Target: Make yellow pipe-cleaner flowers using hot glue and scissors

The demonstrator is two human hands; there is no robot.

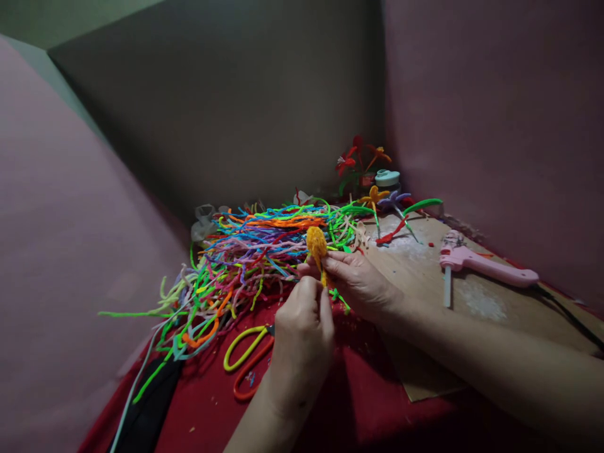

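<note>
A fuzzy yellow-orange piece (316, 241) with a rounded top and a narrow lower part is upright between both hands. My left hand (304, 318) is closed, its fingertips pinching the lower end of this piece. Just above and to the right, my right hand (346, 277) holds the piece's narrow middle between thumb and fingers. Behind the hands spreads a large heap of multicoloured pipe cleaners (264, 242). Scissors (245, 349) with one yellow and one red handle lie left of my left wrist, their blades mostly hidden.
A pink glue gun (491, 266) with a glue stick lies on a brown board (425, 289) at the right, its cord running right. Pipe-cleaner flowers (372, 196) and a container with a pale blue lid (387, 178) are at the back. A black item (146, 409) lies front left.
</note>
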